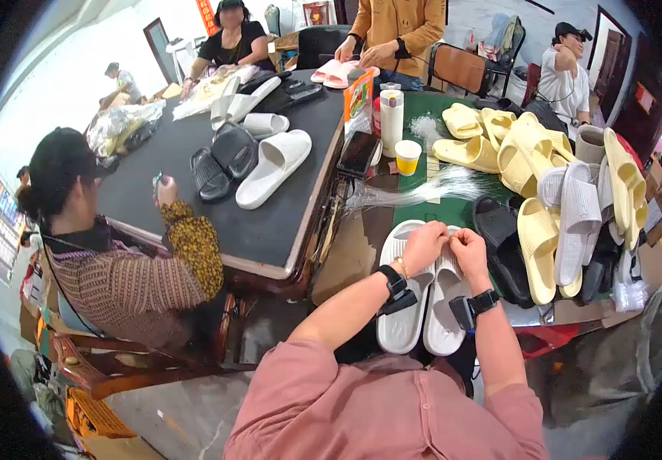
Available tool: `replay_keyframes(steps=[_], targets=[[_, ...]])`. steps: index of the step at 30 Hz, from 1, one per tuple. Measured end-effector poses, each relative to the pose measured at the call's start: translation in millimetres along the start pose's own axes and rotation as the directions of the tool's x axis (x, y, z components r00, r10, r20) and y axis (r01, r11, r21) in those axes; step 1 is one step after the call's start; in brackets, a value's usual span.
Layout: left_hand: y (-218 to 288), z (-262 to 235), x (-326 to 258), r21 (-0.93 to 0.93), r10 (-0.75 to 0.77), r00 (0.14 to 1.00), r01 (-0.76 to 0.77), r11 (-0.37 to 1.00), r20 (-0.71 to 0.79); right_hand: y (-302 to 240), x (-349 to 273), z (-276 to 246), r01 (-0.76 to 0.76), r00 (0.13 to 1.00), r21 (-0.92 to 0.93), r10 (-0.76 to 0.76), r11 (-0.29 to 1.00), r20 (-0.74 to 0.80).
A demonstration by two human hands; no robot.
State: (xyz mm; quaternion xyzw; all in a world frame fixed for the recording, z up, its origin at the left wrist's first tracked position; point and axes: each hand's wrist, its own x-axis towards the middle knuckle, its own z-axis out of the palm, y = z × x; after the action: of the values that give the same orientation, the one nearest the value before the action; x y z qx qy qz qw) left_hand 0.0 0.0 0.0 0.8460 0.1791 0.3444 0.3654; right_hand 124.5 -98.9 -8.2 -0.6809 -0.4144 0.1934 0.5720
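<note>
A pair of off-white slide slippers [401,323] lies side by side at the table's near edge, toes away from me. Over their straps my left hand [425,247] and my right hand [469,251] meet, fingertips pinched close together. Whatever they pinch between the two slippers is too small to make out. Each wrist wears a black strapped device. Just beyond my hands lies a fanned bundle of thin clear plastic strands [442,188]. Right of my right hand, a black slipper [499,244] lies against a pile of slippers.
Cream-yellow slippers [526,157] and grey slippers [576,222] are heaped to the right. A yellow cup [407,159], a white bottle [391,121] and a phone [359,155] stand or lie ahead. On the dark table [185,211] at left are more slippers; a co-worker [128,257] sits there.
</note>
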Motion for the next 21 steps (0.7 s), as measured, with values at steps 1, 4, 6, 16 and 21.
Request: replay_keyframes(steps=[1, 4, 6, 16, 21], targets=[[4.4, 5.1, 3.6, 0.015, -0.020, 1.000, 0.020, 1.000, -0.003, -0.4, 3.1, -6.7, -0.005, 1.000, 0.018, 0.005, 1.000, 0.006], [-0.2, -12.6, -4.0, 0.018, -0.017, 1.000, 0.018, 1.000, -0.019, -4.7, -0.1, 10.0, -0.017, 1.000, 0.030, 0.016, 0.999, 0.021], [7.4, -13.6, -4.1, 0.041, -0.054, 0.998, 0.053, 0.998, 0.021, -7.5, -2.6, 2.9, -0.025, 0.999, -0.022, 0.026, 0.999, 0.032], [-7.0, -210.8, 28.4, 0.343, 0.045, 0.956, 0.060, 0.937, -0.291, -56.3, -53.5, -30.3, 0.076, 0.984, 0.000, -0.075, 0.997, -0.160], [-61.1, -347.9, 5.2, 0.286, -0.307, 0.679, 0.614, 0.736, -0.667, -75.7, -108.1, -21.2, 0.044, 0.976, -0.255, 0.014, 0.966, 0.220]])
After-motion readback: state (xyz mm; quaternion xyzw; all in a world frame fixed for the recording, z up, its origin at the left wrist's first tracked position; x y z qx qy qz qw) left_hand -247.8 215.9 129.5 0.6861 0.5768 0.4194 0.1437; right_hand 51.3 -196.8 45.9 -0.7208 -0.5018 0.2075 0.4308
